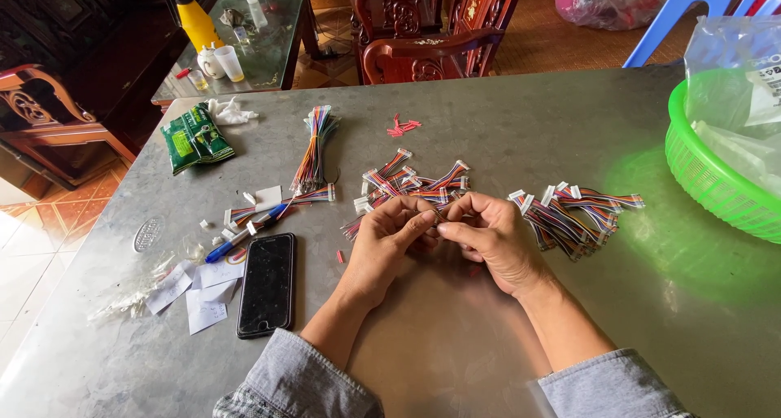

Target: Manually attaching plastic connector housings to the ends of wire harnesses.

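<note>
My left hand [389, 243] and my right hand [486, 237] meet at the middle of a grey metal table [455, 345]. Both pinch a short multicoloured ribbon cable with a white connector [434, 216] between their fingertips. Just behind the hands lies a loose pile of the same short cables [411, 182]. A second heap of cables [582, 214] lies to the right of my right hand. Grey sleeves cover both forearms.
A black phone [266, 284] lies face up left of my left arm, with paper slips [199, 292] and a blue pen [240, 235] beside it. A long cable bundle [313, 149], green packets [195, 137] and a green basket [716, 166] holding plastic bags also sit on the table.
</note>
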